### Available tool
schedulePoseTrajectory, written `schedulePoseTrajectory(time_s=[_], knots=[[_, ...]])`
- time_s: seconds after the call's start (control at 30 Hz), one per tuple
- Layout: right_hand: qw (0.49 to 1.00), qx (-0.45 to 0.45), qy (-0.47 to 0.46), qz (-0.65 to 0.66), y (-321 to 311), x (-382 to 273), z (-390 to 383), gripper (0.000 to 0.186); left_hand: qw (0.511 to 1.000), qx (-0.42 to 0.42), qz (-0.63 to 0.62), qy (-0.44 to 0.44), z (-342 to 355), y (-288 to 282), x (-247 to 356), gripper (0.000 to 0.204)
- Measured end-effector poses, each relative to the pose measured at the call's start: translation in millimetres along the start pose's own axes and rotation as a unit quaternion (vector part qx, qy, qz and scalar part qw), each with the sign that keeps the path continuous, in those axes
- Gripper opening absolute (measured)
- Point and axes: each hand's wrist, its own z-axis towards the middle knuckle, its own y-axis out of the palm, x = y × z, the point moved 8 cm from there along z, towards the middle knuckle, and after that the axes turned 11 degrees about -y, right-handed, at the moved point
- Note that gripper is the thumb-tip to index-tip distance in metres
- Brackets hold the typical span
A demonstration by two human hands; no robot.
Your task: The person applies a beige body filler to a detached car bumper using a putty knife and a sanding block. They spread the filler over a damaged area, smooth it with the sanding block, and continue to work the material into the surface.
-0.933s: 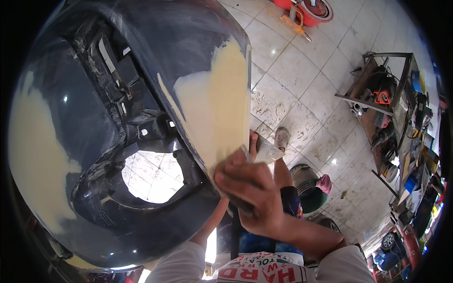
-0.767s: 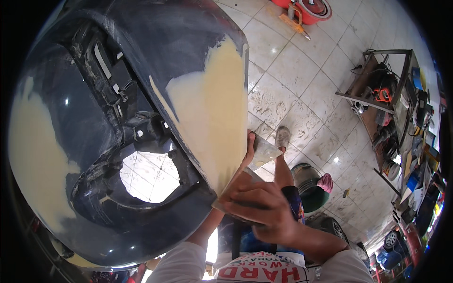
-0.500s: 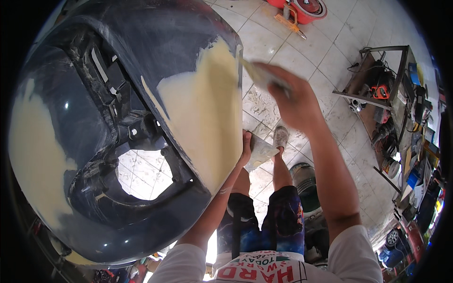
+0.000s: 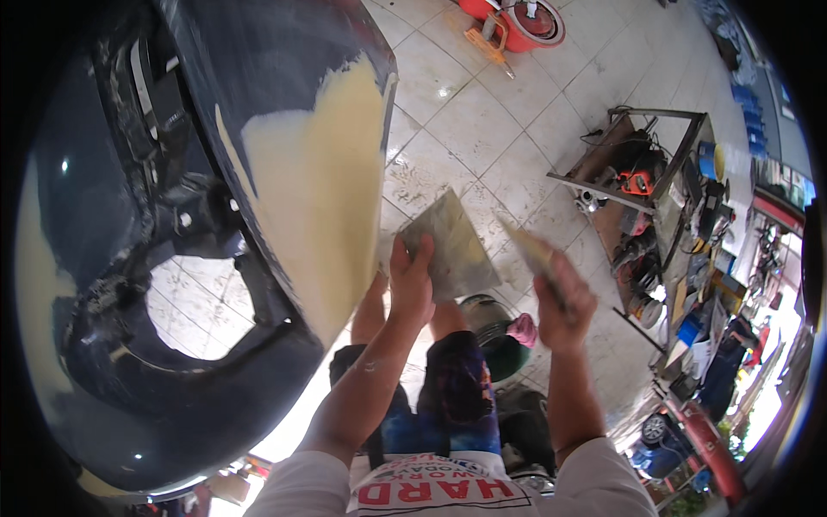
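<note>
A dark grey car bumper (image 4: pixel 258 52) takes up the left side. Cream-coloured filler (image 4: pixel 319 189) is spread in a broad patch over its right-hand panel, and another patch lies on its far left side. My left hand (image 4: pixel 412 284) is closed on a square, flat mixing plate (image 4: pixel 457 246) smeared with filler, thumb on top, just right of the bumper's edge. My right hand (image 4: pixel 565 302) grips a flat putty spreader (image 4: pixel 527 246), slightly blurred, its blade pointing up and left toward the plate. Spreader and plate are apart.
A dark bucket (image 4: pixel 495 345) with a pink cloth (image 4: pixel 522 330) on its rim stands near my legs. On the right is a metal-framed rack (image 4: pixel 655 194) crowded with tools. A red tub (image 4: pixel 543 26) sits at the far end of the tiled floor (image 4: pixel 439 129).
My right hand with the spreader has come away from the bumper's edge, toward me. The plate in my left hand has risen out from beside the bumper. The whole view has shifted right.
</note>
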Motion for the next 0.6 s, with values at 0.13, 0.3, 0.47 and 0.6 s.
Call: schedulePoseTrajectory(time_s=[0.13, 0.3, 0.47, 0.6], knots=[[0.993, -0.092, -0.037, 0.060, 6, -15, -32, 0.066, 0.999, 0.024, 0.025, 0.028, -5, 47, 11, 0.031], [0.990, -0.124, -0.065, 0.003, 1, 7, -50, 0.077, 0.979, 0.007, 0.194, 0.065, -28, 72, 11, 0.029], [0.979, -0.164, -0.014, -0.118, -25, 61, -69, 0.078, 0.968, -0.028, 0.203, 0.147, -41, 88, 20, 0.032], [0.909, -0.262, 0.012, -0.324, -48, 69, -53, 0.070, 0.923, -0.007, 0.330, 0.199, -47, 88, 40, 0.031]])
